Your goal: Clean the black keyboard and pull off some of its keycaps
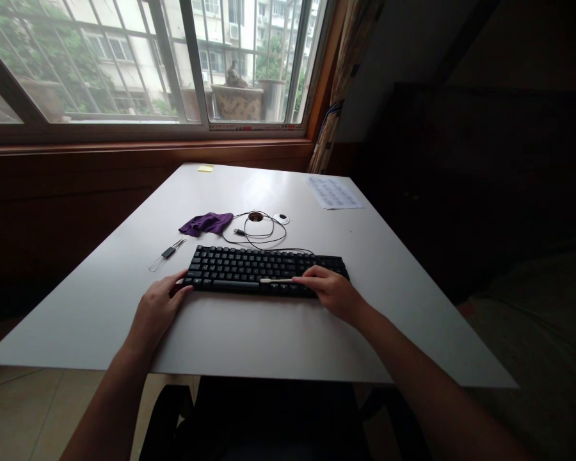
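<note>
A black keyboard (249,266) lies on the white table, its long side roughly parallel to the near edge. My left hand (159,306) grips the keyboard's left end, thumb at the near corner and fingers along the side. Over the right part of the keys, my right hand (330,288) is closed around a thin pale toothbrush (279,280). Its head points left and rests at the lower key rows, near the right end of the space bar. Fine detail of the bristles is too small to make out.
Beyond the keyboard lie its coiled cable (269,242), a purple cloth (208,223), a round cable hole (256,217) and its cover (281,219). A wire keycap puller (168,252) is left of it. Printed paper (335,193) and a yellow note (205,168) lie farther back.
</note>
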The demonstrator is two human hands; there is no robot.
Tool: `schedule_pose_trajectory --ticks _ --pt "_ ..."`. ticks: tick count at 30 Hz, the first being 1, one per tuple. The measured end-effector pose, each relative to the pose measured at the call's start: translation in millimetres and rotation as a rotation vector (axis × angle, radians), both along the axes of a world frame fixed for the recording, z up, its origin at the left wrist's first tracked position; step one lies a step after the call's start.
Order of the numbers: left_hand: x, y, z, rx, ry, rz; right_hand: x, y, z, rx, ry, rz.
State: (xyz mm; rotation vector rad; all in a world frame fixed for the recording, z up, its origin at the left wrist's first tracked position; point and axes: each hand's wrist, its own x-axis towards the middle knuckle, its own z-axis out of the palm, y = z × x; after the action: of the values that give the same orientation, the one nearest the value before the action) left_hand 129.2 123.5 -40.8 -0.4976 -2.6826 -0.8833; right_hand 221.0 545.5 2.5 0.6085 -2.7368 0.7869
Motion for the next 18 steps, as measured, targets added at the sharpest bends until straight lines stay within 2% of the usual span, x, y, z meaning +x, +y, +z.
schedule_pose_trajectory --ticks 6,11,14,18 --pt "-1.3 -0.6 -1.8 0.013 -0.003 0.014 -52.6 -78.9 2.3 0.091 0.036 0.080" --pt "-1.1 -1.2 -2.4 0.059 -0.040 0.005 -74.9 -133.6 2.7 0.196 0.028 0.096" --pt "-0.3 -0.5 -1.9 0.069 -0.040 0.000 -75.0 -142.6 2.8 0.247 0.015 0.098" --pt "0.4 1.6 0.1 0.076 -0.043 0.008 -64.7 -125.6 1.6 0.276 0.006 0.087"
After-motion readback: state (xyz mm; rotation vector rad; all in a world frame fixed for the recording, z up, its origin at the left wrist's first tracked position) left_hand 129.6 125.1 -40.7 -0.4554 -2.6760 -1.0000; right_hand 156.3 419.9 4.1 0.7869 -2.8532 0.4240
